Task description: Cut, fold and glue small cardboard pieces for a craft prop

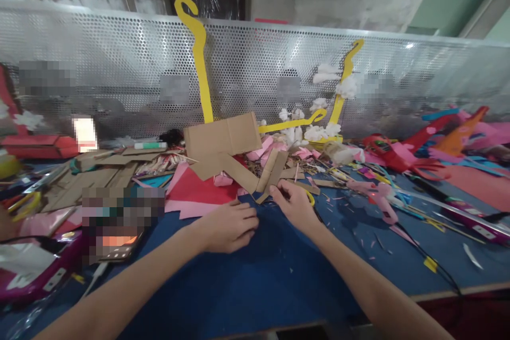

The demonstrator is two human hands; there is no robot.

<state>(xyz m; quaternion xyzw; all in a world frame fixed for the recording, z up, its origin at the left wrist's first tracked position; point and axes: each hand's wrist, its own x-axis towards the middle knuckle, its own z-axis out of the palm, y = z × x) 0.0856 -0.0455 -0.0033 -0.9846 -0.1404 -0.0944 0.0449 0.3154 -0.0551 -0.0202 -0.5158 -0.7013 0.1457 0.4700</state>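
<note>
My left hand [231,227] rests low over the blue table beside the pink and red paper [195,191], its fingers loosely bent and slightly apart. Nothing shows in it. To the right, my right hand [294,203] has thumb and forefinger at the lower end of a folded cardboard strip [273,171]; the other fingers are curled. A second cardboard strip [235,171] slants down towards that one. Behind them, a larger cardboard box [223,135] leans at a tilt. Yellow scissors [311,199] lie partly hidden behind my right hand.
Flat cardboard pieces [90,183] lie on the left, near a purple glue gun [35,271]. Another purple glue gun [470,220] lies on the right. Yellow swan-neck cutouts [202,74] stand before a perforated metal screen [258,58]. Paper scraps and sticks litter the back.
</note>
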